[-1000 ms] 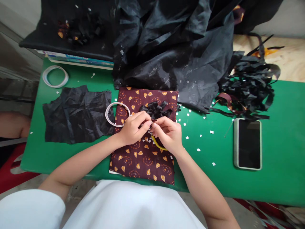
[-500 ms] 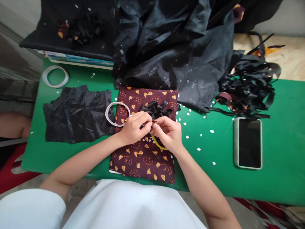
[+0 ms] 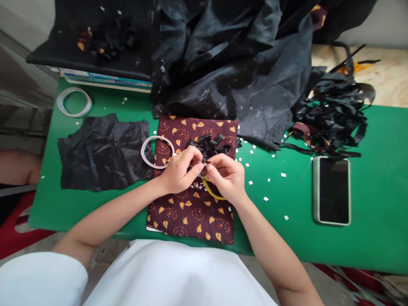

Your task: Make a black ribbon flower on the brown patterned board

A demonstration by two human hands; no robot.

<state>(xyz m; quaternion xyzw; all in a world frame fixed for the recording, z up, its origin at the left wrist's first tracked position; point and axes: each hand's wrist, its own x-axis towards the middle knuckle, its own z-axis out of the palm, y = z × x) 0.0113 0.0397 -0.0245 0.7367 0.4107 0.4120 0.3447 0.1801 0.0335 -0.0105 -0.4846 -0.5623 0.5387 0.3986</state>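
Note:
Both my hands meet over a maroon cloth [image 3: 191,212] printed with orange leaves, spread on the green table [image 3: 376,238]. My left hand [image 3: 180,170] and my right hand [image 3: 227,175] pinch a small piece where their fingertips touch, at the near edge of a black ribbon bow [image 3: 208,144]. What sits between the fingertips is too small to name. A yellow band [image 3: 213,193] curves out under my right hand. Small white paper bits lie on the cloth between the hands.
A white tape ring [image 3: 156,152] lies left of my left hand, another ring [image 3: 74,102] at the far left. Crumpled black sheet [image 3: 102,151] lies left, a big black fabric pile [image 3: 236,63] behind, black strips [image 3: 334,114] and a phone [image 3: 334,190] right.
Both hands have shifted slightly away from me toward the bow, fingertips still pinched together. Nothing else has moved.

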